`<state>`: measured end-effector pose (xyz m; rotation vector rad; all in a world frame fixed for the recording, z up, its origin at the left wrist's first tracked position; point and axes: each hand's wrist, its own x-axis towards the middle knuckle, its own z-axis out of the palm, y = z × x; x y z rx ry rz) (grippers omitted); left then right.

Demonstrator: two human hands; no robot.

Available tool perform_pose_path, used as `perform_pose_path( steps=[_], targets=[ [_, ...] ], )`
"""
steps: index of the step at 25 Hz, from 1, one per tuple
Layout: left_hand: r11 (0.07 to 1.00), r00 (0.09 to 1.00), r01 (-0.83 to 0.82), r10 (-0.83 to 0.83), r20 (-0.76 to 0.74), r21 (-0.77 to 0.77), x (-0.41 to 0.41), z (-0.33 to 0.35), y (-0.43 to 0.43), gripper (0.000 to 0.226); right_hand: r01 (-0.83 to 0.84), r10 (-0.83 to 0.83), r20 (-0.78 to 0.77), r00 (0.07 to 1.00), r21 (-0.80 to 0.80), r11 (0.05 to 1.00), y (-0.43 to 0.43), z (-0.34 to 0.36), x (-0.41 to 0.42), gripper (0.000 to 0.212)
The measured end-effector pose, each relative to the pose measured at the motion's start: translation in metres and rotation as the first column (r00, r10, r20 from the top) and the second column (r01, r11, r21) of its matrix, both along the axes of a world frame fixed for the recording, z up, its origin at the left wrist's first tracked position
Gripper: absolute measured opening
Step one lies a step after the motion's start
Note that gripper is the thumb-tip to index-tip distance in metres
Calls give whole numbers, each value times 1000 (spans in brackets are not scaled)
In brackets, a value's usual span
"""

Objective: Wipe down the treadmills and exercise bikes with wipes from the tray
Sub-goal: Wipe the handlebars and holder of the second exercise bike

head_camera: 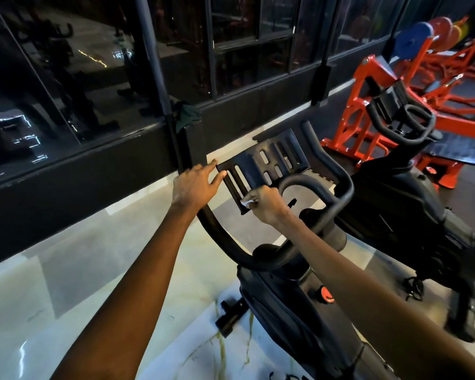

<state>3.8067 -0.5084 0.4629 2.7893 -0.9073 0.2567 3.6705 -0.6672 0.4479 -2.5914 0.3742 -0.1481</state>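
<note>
**Wipe pinched at the near edge of the bike's slotted rack**

The right hand [265, 205] is curled tight around a small white wipe [246, 202]. Only a crumpled corner of the wipe shows, poking out on the thumb side of the fist. That corner lies against the near lower edge of the black slotted rack [258, 163], which sits in front of the fist, inside the loop of the handlebar [335, 171]. The looped bar curves just to the right of the knuckles.

The left hand [196, 185] holds nothing. Its fingers are nearly straight and spread, and their tips reach the left edge of the rack, to the left of the wipe and slightly beyond it. Whether the palm also rests on the bar beneath is unclear, as the hand covers it.

Below both wrists stands the black frame of the exercise bike [285, 297], with a red knob [327, 294] under the right forearm. A second bike [412, 193] stands to the right of the grip. Orange weight machines [368, 86] stand beyond it. Dark windows [66, 78] run beyond the left hand, above a pale glossy floor [93, 270].
</note>
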Motion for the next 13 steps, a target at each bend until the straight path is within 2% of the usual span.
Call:
perform_pose_path(
  steps=[3, 5, 8, 13],
  targets=[
    [997, 985, -61, 52, 162, 50, -14, 1, -7, 61, 99, -102, 89, 991, 35, 995, -38, 12, -12, 14],
    [998, 972, 56, -64, 225, 42, -32, -7, -19, 59, 126, -118, 213, 970, -26, 992, -61, 17, -26, 17],
    [952, 941, 283, -299, 158, 116, -63, -39, -37, 49, 87, -67, 212, 975, -84, 993, -67, 8, -42, 21],
    [935, 937, 311, -332, 111, 171, -68, -63, -43, 43, 99, -92, 213, 973, -19, 995, -62, -15, -73, 20]
  ],
)
